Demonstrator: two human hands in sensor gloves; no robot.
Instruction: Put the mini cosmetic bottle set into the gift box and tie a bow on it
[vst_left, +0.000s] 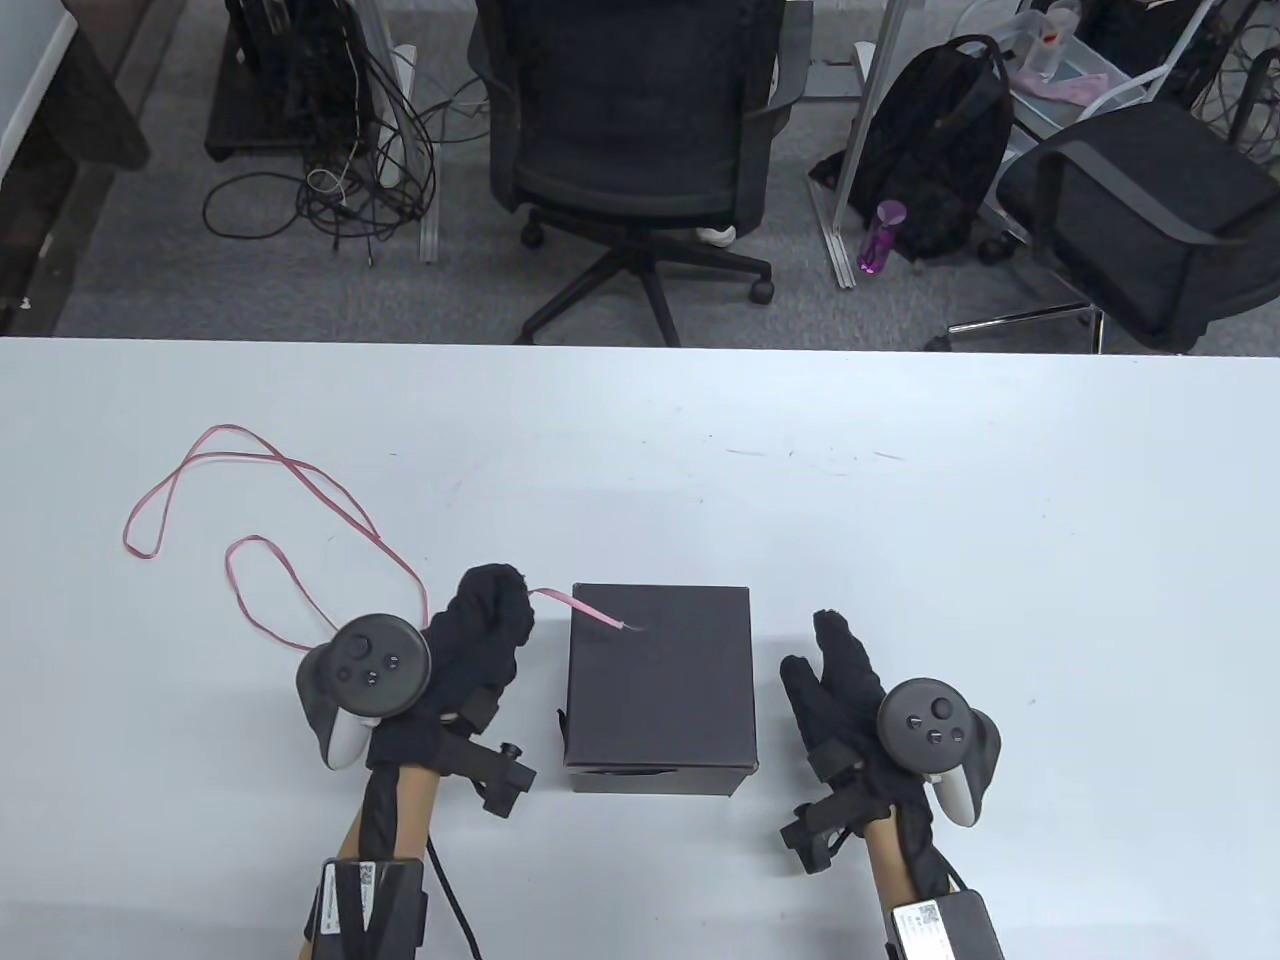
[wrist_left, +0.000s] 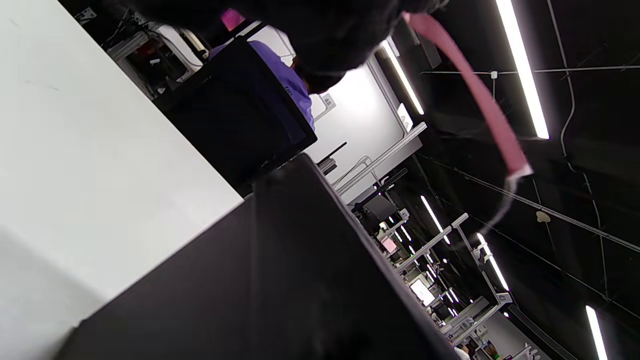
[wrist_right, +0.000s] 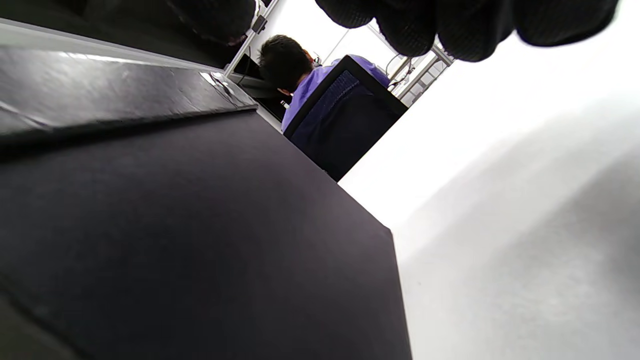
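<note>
The black gift box (vst_left: 660, 690) sits closed on the white worktop (vst_left: 900, 520), near its front edge, and serves as the landmark here. Just left of the box, the left hand (vst_left: 480, 650) has its gloved fingers curled and pinching the pink ribbon (vst_left: 300, 480) close to one end; from the table view the hand appears just beside the box's left wall, though contact cannot be confirmed. The short free end of the ribbon reaches from the fingers rightward over the box's lid, its frayed tip lying above the rear left part of the lid; the left wrist view shows that end hanging in the air past the fingers. Just right of the box, the right hand (vst_left: 845, 690) holds nothing, its fingers (wrist_right: 450, 25) fairly straight and pointing away from the person, apart from the box's right wall. The mini cosmetic bottle set is not visible; whether it lies inside the shut box cannot be told. Left of and behind the box, the rest of the ribbon trails across the worktop in 2 loose loops. Beyond the worktop's far edge, behind the box, stands a black office chair (vst_left: 630, 140) on grey carpet.
</note>
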